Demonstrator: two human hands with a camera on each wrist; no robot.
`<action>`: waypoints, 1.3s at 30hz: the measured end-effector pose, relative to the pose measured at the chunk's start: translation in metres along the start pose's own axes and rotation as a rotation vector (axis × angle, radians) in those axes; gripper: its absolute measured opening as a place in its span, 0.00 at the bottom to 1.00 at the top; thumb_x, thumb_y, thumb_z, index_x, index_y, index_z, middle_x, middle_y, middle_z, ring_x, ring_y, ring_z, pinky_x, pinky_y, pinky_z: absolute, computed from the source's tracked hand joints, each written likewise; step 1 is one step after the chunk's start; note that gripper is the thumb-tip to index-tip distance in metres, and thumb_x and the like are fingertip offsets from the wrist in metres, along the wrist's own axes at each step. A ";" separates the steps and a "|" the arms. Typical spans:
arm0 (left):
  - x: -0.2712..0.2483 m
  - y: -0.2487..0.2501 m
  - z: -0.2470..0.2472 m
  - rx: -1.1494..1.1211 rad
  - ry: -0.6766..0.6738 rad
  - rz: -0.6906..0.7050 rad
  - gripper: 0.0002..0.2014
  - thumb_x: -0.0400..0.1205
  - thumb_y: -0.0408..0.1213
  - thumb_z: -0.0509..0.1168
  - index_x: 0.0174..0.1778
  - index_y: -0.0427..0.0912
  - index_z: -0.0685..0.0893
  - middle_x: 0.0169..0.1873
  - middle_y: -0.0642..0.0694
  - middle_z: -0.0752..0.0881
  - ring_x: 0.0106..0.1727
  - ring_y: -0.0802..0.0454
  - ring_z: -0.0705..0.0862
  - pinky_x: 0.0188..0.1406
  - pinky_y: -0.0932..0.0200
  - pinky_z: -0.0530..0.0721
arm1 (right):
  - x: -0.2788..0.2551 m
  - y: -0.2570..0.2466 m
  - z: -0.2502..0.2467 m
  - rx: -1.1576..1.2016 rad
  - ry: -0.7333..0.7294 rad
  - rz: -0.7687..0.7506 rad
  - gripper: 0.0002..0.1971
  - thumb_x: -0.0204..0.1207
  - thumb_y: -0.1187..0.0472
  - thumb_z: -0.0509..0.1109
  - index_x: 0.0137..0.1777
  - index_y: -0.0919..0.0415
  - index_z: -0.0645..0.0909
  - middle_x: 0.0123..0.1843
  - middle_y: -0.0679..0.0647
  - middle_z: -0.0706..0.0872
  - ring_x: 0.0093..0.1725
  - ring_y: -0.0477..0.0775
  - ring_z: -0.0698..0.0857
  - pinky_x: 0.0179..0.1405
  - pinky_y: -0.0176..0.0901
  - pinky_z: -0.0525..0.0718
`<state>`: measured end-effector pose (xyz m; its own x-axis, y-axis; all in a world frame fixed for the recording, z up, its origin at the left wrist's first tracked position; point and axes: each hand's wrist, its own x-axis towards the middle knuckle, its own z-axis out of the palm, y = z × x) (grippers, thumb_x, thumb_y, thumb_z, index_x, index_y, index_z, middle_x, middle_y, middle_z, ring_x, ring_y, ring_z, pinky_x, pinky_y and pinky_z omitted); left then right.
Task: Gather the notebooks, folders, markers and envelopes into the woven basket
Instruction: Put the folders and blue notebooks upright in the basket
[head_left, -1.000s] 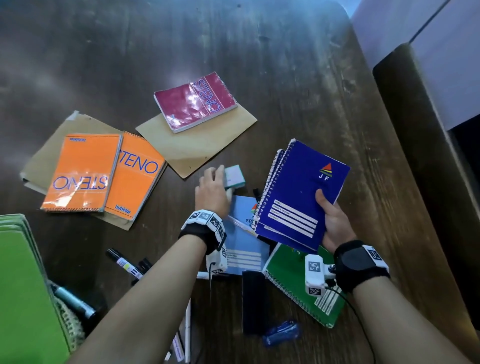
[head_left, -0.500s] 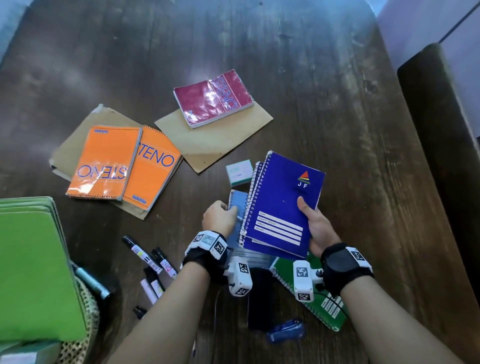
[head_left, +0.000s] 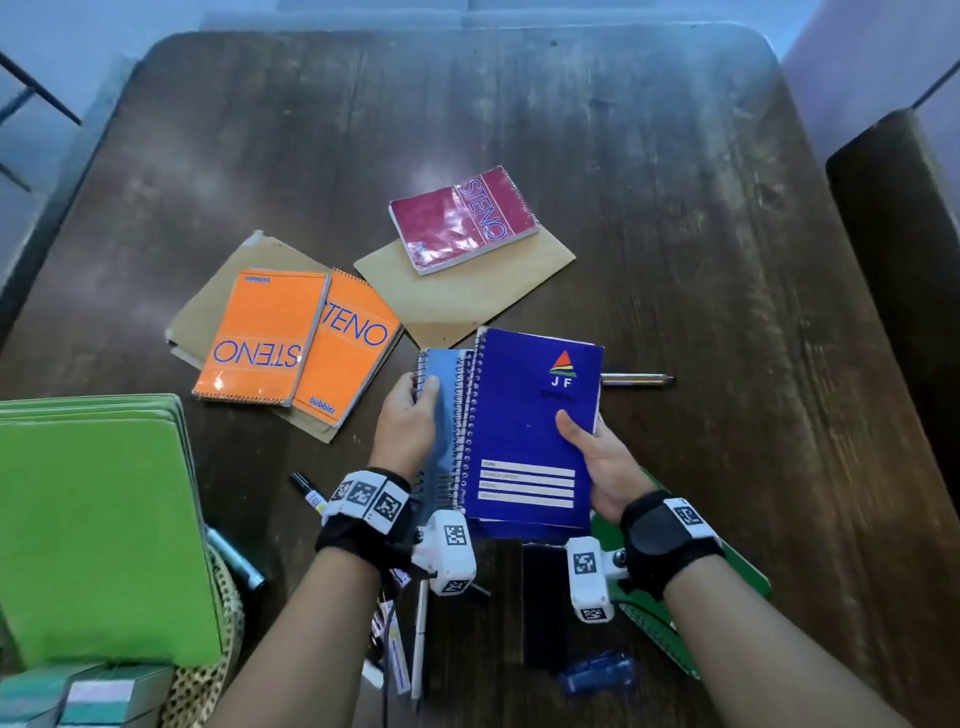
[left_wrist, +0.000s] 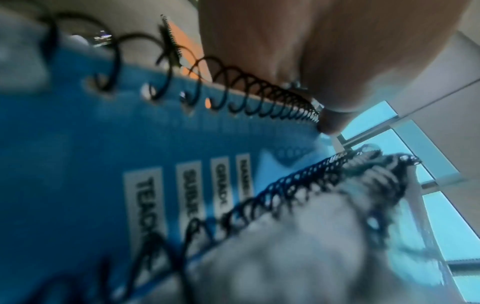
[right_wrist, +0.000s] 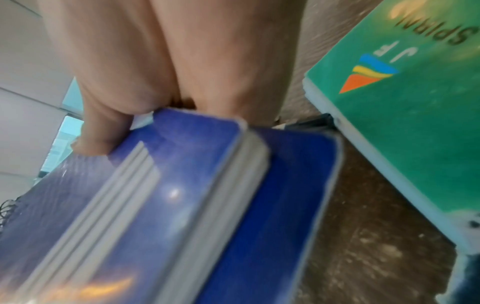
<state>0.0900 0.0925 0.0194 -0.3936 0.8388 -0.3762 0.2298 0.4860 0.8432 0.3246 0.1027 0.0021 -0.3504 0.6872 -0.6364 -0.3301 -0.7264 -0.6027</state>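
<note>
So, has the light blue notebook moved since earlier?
Yes. The left hand has lifted the light blue notebook up and away from the green notebook.

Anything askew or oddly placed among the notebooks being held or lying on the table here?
The stack between the hands is uneven: the light blue spiral notebook, gripped by the left hand, juts out left of the dark blue spiral notebooks held by the right hand. On the wooden table, two orange steno pads overlap crookedly. Nothing looks damaged.
</note>
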 end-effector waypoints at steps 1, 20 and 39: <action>-0.001 -0.001 -0.004 -0.058 -0.037 -0.017 0.21 0.89 0.53 0.55 0.50 0.36 0.78 0.47 0.36 0.86 0.48 0.39 0.86 0.47 0.45 0.82 | 0.003 0.001 0.006 -0.016 -0.007 -0.001 0.19 0.82 0.57 0.69 0.71 0.58 0.76 0.65 0.65 0.89 0.62 0.69 0.89 0.61 0.70 0.86; -0.013 -0.042 -0.072 -0.257 -0.251 0.205 0.19 0.66 0.43 0.81 0.51 0.55 0.84 0.60 0.49 0.86 0.63 0.47 0.86 0.65 0.52 0.82 | 0.031 0.029 0.068 -0.735 -0.168 -0.435 0.16 0.76 0.72 0.77 0.61 0.65 0.80 0.56 0.63 0.86 0.55 0.59 0.87 0.56 0.49 0.87; 0.023 -0.038 -0.064 -0.063 -0.282 0.157 0.23 0.78 0.45 0.73 0.67 0.64 0.74 0.63 0.55 0.86 0.64 0.55 0.85 0.64 0.42 0.84 | 0.054 0.023 0.061 -0.690 -0.023 -0.258 0.18 0.81 0.58 0.74 0.69 0.52 0.80 0.61 0.51 0.91 0.61 0.51 0.90 0.61 0.54 0.87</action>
<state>0.0155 0.0781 0.0032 -0.0936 0.9415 -0.3238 0.2093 0.3365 0.9181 0.2442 0.1232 -0.0170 -0.3566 0.8304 -0.4280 0.2197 -0.3707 -0.9024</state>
